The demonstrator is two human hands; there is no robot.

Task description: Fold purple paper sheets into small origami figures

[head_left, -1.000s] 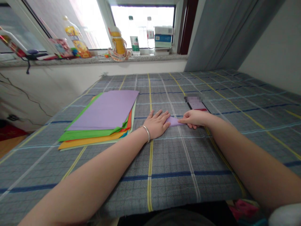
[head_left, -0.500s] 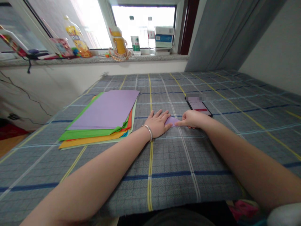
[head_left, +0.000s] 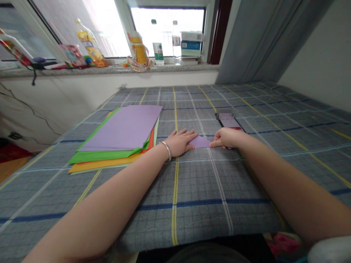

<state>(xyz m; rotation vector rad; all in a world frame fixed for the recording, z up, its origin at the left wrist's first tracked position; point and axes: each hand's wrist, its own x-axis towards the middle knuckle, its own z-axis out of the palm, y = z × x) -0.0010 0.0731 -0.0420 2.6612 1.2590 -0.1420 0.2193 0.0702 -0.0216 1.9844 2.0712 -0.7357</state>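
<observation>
A small folded purple paper [head_left: 201, 142] lies on the grey plaid cloth [head_left: 197, 190] between my hands. My left hand [head_left: 179, 142], a silver bangle at its wrist, lies on the cloth with fingers stretched out, their tips on the paper's left edge. My right hand [head_left: 226, 138] is curled, with its fingertips pressed down on the paper's right corner. A phone [head_left: 230, 122] lies just beyond my right hand.
A stack of coloured paper sheets [head_left: 117, 137], purple on top, lies to the left. The windowsill [head_left: 109, 69] at the back holds bottles [head_left: 157, 45], a box [head_left: 191, 44] and packets. A grey curtain [head_left: 263, 40] hangs at the right.
My left hand has slid a little to the left, so more of the purple paper shows between my hands. My right hand has stayed pressed on the right corner.
</observation>
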